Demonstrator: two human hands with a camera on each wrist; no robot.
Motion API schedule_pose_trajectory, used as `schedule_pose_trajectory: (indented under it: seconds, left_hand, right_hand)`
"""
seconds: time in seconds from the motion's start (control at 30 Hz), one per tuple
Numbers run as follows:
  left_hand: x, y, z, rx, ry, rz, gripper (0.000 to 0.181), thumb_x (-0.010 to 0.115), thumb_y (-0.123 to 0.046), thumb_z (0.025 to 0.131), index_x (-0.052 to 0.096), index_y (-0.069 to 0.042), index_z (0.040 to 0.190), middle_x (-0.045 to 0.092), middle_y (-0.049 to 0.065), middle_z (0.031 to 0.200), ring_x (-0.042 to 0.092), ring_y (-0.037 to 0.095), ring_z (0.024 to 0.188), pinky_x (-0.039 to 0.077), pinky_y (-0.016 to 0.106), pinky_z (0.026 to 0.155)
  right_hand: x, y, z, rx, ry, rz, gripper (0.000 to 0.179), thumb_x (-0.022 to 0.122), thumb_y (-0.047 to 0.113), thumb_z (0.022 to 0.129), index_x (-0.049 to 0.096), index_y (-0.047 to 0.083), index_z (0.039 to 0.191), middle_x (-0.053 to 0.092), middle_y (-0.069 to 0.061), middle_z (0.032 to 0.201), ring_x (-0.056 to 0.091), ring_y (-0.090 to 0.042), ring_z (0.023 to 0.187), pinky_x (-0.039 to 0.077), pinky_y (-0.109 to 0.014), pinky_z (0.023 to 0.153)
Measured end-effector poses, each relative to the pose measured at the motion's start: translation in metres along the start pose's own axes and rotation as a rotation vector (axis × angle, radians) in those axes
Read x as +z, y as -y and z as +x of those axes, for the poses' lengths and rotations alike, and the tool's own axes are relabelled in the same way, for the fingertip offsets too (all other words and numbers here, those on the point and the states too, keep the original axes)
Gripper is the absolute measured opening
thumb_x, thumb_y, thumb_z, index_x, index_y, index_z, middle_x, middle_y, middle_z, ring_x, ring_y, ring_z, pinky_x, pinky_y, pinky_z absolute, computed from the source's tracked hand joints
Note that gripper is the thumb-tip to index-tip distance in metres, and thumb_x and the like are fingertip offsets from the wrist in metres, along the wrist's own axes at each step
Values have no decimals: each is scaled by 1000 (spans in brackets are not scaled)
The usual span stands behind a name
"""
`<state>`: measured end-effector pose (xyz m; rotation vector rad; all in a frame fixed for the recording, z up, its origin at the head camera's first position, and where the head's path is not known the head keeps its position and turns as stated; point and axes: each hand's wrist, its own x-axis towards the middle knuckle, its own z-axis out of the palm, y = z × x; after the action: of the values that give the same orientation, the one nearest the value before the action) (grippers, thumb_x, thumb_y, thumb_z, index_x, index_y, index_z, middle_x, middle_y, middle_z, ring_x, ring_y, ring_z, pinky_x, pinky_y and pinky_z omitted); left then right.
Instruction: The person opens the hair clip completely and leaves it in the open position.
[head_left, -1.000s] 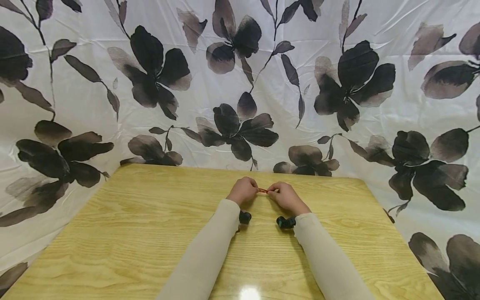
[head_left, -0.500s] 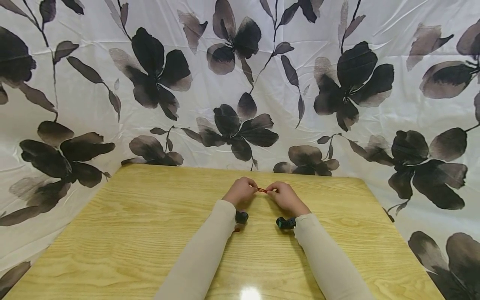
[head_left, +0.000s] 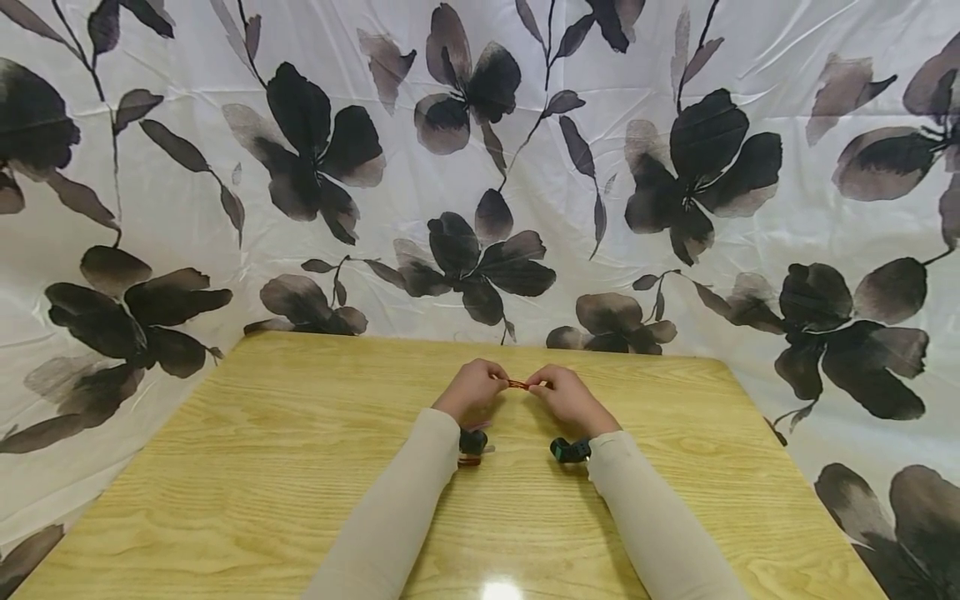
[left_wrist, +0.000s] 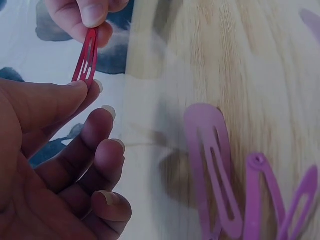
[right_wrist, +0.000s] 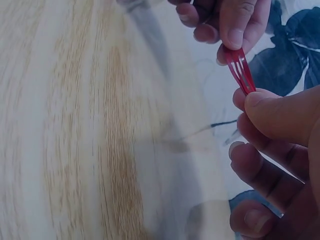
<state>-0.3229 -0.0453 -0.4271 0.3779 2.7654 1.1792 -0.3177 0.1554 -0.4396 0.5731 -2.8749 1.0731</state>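
A red snap hair clip (left_wrist: 90,57) is stretched between both hands over the far part of the table. My left hand (head_left: 472,390) pinches one end of it between thumb and forefinger, its other fingers loosely bent. From the other side, my right hand (head_left: 572,400) pinches the opposite end the same way. In the right wrist view the clip (right_wrist: 241,72) shows its slots, with its tips hidden under the fingers. Pinkish-purple hair clips lie on the table below the left hand, among them a wide one (left_wrist: 196,150) and a narrower one (left_wrist: 252,200).
The wooden table (head_left: 300,467) reaches back to a floral cloth (head_left: 360,167) hung behind it. Black wrist cameras (head_left: 472,441) sit under both forearms. By the left wrist, a reddish clip (head_left: 469,461) shows partly from behind the sleeve.
The left hand has shifted a little left and nearer, and the clip with it. The right hand has barely moved. More of the clips by the left wrist now shows.
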Motion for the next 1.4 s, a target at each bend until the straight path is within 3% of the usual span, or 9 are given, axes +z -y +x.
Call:
schedule_pose_trajectory:
  seconds: [0.17, 0.83, 1.03, 1.2, 1.4]
  left_hand:
    - [-4, 3, -2, 37, 4, 25, 17, 59, -21, 96, 73, -13, 99, 68, 4, 98, 53, 16, 75, 44, 28, 67]
    - [-13, 12, -28, 49, 19, 9, 19, 59, -23, 96, 73, -11, 101, 67, 2, 97, 56, 16, 81, 47, 32, 74]
    - [-14, 15, -33, 74, -33, 5, 18, 61, -22, 95, 74, -10, 98, 70, 2, 94, 57, 14, 77, 49, 32, 73]
    - [-13, 18, -37, 38, -99, -21, 20, 61, -23, 94, 75, -8, 96, 69, 1, 90, 58, 14, 76, 50, 32, 71]
    - [-16, 18, -44, 17, -121, -52, 21, 60, -22, 95, 75, -8, 96, 69, 2, 91, 57, 16, 75, 49, 32, 69]
  right_hand:
    - [-1, 5, 0, -5, 2, 7, 14, 61, 18, 96, 73, 14, 103, 66, -3, 104, 54, -17, 83, 45, -33, 76]
    - [10, 14, -8, -27, 12, 53, 10, 64, 21, 94, 73, 21, 98, 65, 3, 101, 54, -14, 82, 46, -29, 73]
    - [13, 16, -9, -63, 6, 74, 10, 64, 21, 94, 73, 20, 98, 65, 3, 99, 53, -14, 81, 46, -30, 73]
    - [16, 21, -9, -73, 12, 94, 11, 64, 21, 94, 73, 20, 100, 64, 3, 98, 54, -13, 82, 46, -30, 73]
    - [17, 29, -11, -100, 16, 108, 11, 64, 20, 94, 73, 19, 100, 65, 2, 98, 56, -13, 82, 47, -30, 72]
